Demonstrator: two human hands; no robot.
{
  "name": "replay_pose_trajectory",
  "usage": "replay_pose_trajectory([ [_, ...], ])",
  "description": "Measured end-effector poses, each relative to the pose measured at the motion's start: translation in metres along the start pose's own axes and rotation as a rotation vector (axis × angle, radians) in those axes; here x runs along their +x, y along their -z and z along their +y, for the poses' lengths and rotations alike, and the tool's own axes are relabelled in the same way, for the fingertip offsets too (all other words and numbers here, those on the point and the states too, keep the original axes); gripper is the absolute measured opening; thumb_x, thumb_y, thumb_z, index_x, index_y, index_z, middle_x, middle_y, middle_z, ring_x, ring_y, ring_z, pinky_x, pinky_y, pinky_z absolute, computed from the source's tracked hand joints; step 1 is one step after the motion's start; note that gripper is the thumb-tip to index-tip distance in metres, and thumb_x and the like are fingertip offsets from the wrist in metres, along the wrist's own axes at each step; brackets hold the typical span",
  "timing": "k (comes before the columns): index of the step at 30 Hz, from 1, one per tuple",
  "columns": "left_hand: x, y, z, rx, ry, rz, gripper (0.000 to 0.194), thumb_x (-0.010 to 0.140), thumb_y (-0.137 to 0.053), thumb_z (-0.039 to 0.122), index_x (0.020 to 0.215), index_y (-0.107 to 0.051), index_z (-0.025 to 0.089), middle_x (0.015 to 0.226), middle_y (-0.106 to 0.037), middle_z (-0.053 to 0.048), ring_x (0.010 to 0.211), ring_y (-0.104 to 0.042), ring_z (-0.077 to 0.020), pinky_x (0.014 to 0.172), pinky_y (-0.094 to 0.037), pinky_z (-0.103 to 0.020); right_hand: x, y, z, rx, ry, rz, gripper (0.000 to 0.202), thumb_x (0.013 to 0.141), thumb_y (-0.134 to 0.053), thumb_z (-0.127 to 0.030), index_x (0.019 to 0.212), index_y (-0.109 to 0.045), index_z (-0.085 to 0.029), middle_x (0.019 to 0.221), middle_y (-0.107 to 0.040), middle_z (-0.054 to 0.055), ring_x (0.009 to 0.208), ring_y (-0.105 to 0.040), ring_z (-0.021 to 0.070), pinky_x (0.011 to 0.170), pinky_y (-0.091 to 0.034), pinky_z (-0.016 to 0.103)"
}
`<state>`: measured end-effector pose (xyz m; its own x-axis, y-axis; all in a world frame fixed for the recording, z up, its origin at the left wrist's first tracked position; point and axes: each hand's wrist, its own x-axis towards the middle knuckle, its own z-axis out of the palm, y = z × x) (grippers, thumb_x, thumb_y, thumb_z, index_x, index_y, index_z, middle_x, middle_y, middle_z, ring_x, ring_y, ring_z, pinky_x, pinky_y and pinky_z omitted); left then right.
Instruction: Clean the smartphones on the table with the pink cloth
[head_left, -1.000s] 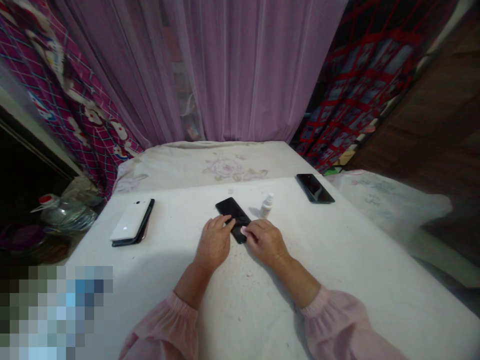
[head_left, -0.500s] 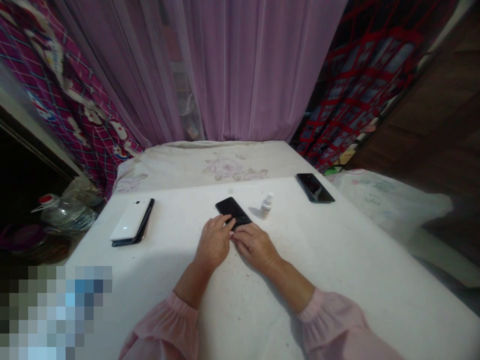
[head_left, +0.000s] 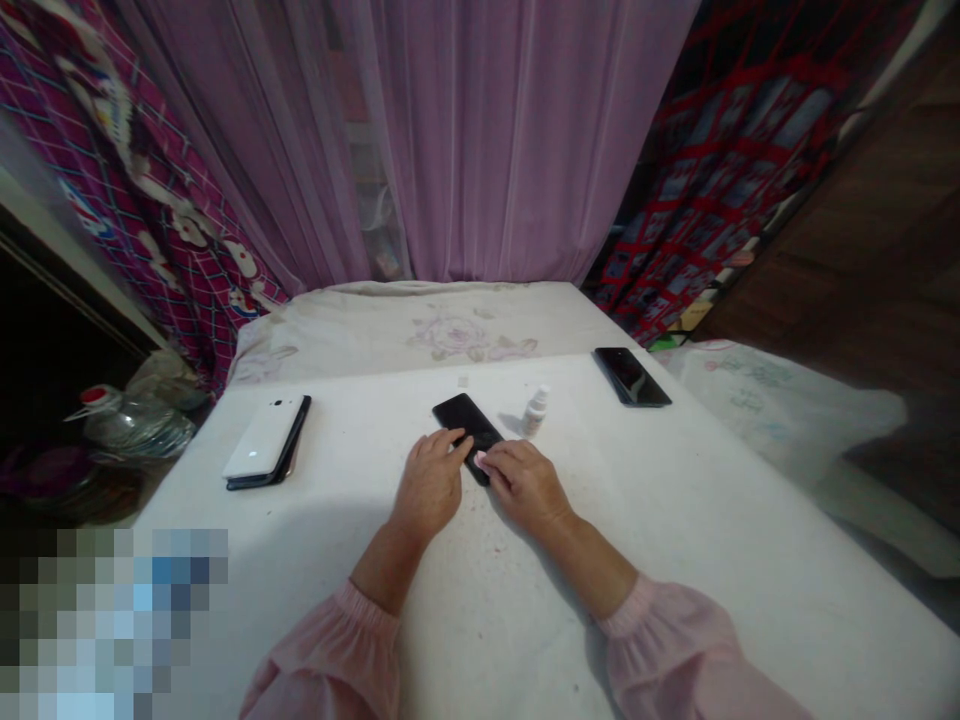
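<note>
A black phone lies screen up on the white table, tilted diagonally. Over its left edge rests my left hand, its fingertips touching the screen. My right hand pinches a small pink piece against the phone's lower part. Just right of the phone stands a small white bottle. What the pink piece is made of is too small to tell.
Stacked phones, a white one on top, lie at the left. Dark phones lie at the right edge. A small clear square sits behind the middle phone. A large plastic bottle stands beyond the left edge.
My right hand has moved slightly right, with the pink piece now farther onto the phone. More of the phone's lower end shows. My left hand has barely moved.
</note>
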<state>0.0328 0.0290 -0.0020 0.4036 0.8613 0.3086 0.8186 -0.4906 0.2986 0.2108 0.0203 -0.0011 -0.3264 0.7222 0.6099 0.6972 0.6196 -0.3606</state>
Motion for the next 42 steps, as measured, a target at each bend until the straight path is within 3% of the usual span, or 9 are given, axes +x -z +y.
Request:
replay_pose_trajectory([
  [5,0.000,0.001,0.001,0.012,0.007,-0.009,0.050,0.085,-0.042,0.005,0.129,-0.057,0.022,0.135,-0.056,-0.010,0.125,-0.047,-0.0260,0.107,-0.036,-0.052,0.001,-0.003,-0.012,0.077,0.063,-0.047,0.018,0.090,-0.054,-0.016,0.088,-0.071,-0.021,0.087,-0.068,0.006,0.081,-0.060,0.0184,0.075,-0.051,0.032],
  [15,0.001,0.001,0.002,0.034,-0.001,-0.008,0.052,0.083,-0.042,0.003,0.129,-0.057,0.020,0.135,-0.056,-0.011,0.125,-0.048,-0.0269,0.106,-0.036,-0.052,-0.002,0.003,0.014,-0.059,-0.064,0.029,0.016,0.090,-0.056,-0.017,0.086,-0.071,-0.020,0.084,-0.068,0.007,0.080,-0.060,0.0200,0.075,-0.050,0.032],
  [25,0.001,0.001,0.002,0.036,0.003,-0.016,0.048,0.085,-0.043,0.006,0.129,-0.057,0.020,0.135,-0.056,-0.011,0.126,-0.047,-0.0269,0.106,-0.037,-0.051,0.002,-0.009,-0.013,0.026,0.052,-0.016,0.018,0.092,-0.054,-0.017,0.091,-0.071,-0.020,0.088,-0.069,0.007,0.081,-0.059,0.0184,0.075,-0.051,0.030],
  [36,0.000,0.001,0.002,0.018,-0.001,-0.001,0.052,0.083,-0.043,0.004,0.130,-0.056,0.022,0.135,-0.056,-0.011,0.125,-0.048,-0.0272,0.106,-0.037,-0.053,-0.001,0.000,0.020,-0.102,-0.084,0.016,0.018,0.092,-0.054,-0.019,0.090,-0.072,-0.020,0.086,-0.069,0.007,0.083,-0.061,0.0200,0.076,-0.050,0.032],
  [42,0.000,-0.001,0.000,0.028,0.000,-0.011,0.051,0.084,-0.042,0.004,0.130,-0.057,0.021,0.136,-0.055,-0.011,0.126,-0.047,-0.0266,0.107,-0.036,-0.051,0.000,-0.003,0.003,-0.050,-0.019,0.001,0.020,0.092,-0.053,-0.018,0.091,-0.073,-0.020,0.087,-0.069,0.007,0.081,-0.060,0.0189,0.074,-0.050,0.031],
])
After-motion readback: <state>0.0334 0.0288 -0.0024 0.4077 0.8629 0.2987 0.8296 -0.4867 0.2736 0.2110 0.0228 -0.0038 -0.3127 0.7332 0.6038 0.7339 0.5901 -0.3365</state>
